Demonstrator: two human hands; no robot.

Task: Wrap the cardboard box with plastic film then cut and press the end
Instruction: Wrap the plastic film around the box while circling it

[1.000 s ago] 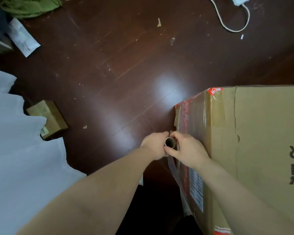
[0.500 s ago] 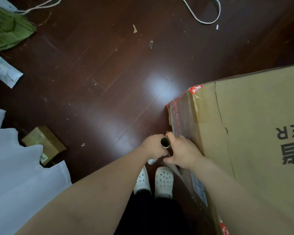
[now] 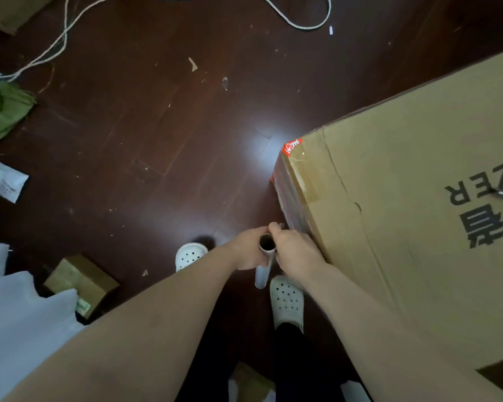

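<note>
Both hands — left (image 3: pixel 249 250), right (image 3: pixel 295 250) — grip the upright film roll (image 3: pixel 265 261) beside the glossy-wrapped cardboard box (image 3: pixel 413 221).

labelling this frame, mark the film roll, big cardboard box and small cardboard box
film roll (image 3: pixel 262 274): head view, lower tube end
big cardboard box (image 3: pixel 413 233): head view, top face
small cardboard box (image 3: pixel 82 277): head view, top face

Both hands grip an upright film roll (image 3: pixel 264 264) beside the big cardboard box (image 3: pixel 413 227): left hand (image 3: pixel 249 250), right hand (image 3: pixel 295 250). Film covers the box's near side. White clogs (image 3: pixel 286 303) stand below the roll, on dark wood floor (image 3: pixel 157 140).
</note>
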